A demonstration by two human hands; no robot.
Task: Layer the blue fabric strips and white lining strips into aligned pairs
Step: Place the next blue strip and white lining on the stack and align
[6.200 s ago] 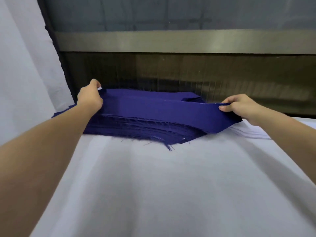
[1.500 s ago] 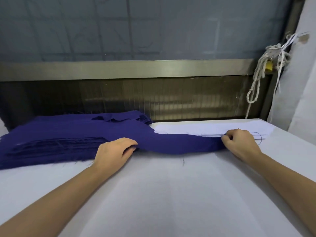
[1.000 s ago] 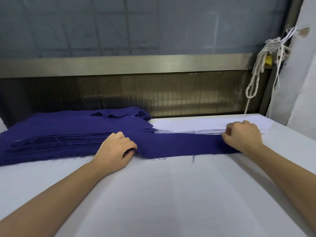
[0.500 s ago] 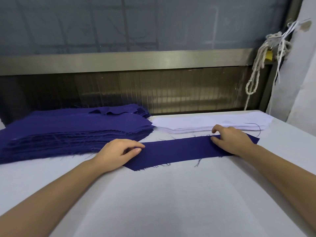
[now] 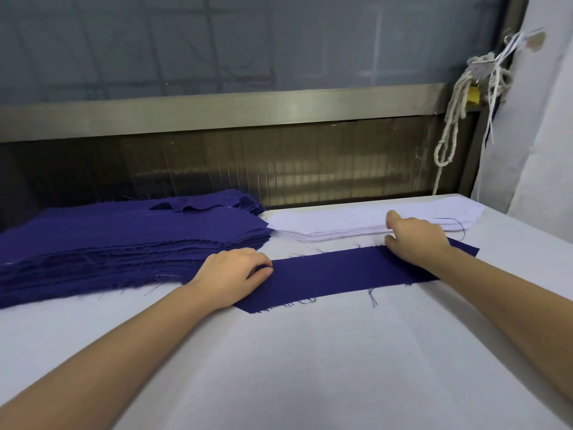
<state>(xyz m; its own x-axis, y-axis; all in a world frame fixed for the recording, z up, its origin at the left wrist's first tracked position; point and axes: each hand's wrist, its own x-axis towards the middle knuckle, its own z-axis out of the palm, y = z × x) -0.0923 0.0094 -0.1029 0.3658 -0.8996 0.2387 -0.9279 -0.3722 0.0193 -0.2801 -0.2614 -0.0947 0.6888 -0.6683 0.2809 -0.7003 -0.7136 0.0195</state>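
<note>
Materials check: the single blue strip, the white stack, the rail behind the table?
Blue strip: woven cloth, matte, likely cotton-type; loose threads fray off its edges. White stack: thin matte sheets with clean edges, maybe nonwoven lining; unconfirmed. Rail: metal, brushed finish, dull sheen; steel or aluminium, unclear.

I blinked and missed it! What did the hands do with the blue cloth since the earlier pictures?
The left hand and right hand drew one blue strip off the blue stack, rightward and nearer, and laid it flat on the table before the white lining stack. They let go: the left now rests on its left end, the right reaches toward the lining. Both stacks stayed put.
</note>
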